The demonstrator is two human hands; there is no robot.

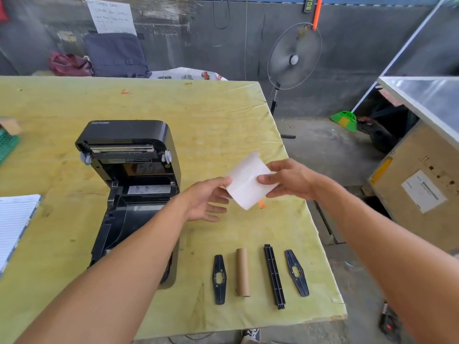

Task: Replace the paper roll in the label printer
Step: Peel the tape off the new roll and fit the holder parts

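I'm in a workshop or warehouse: bare concrete wall (347, 58), pedestal fan (294, 57), broom (345, 120), labelled crate (417, 184), worn plywood table (211, 115).

Printer (129, 184) front hidden by left forearm; notebook (15, 219) cut off at left edge; wall note (110, 17) txt unreadable.

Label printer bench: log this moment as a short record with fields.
printer: label printer, lid open, paper bay looks empty
new roll: white paper roll, held above the table
left hand: fingers on the roll's left end
right hand: grips the roll's right end
old core: cardboard tube, lying on the table
holder parts: spindle bar and two side guides, laid beside the tube
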